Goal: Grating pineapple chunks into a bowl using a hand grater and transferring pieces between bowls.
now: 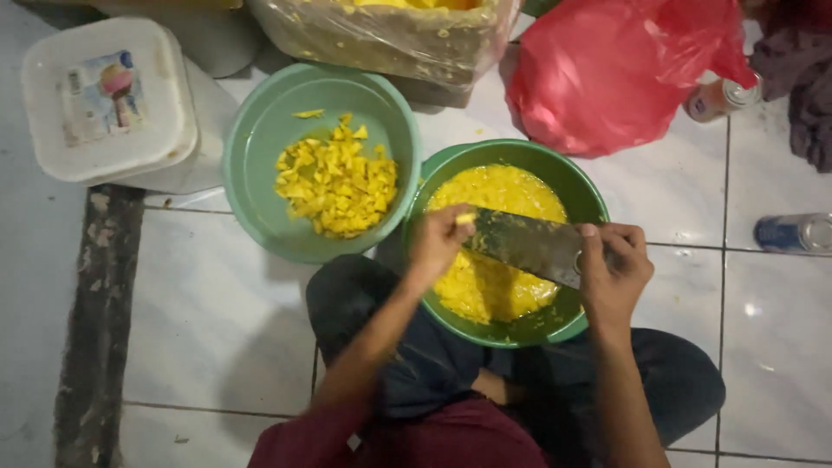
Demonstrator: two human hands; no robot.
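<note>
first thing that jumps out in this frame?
The bright yellow food: a mash filling the green bowl at centre, over which the right hand holds a broad cleaver while the left hand pinches a yellow piece at its blade. To the left, a paler green bowl holds yellow chunks; a red plastic bag sits top right.

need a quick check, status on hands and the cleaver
Left hand pinching yellow piece at cleaver. Right hand gripping its handle end. Over dark green bowl. Nothing blocking.

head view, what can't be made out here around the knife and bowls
- Cleaver handle: head view, hidden by the right hand.
- Piece at the left hand: too small, fingers cover it.
- Clear bag of yellow food: cut off by the top edge.
- Can: cut off by the right edge.
</note>
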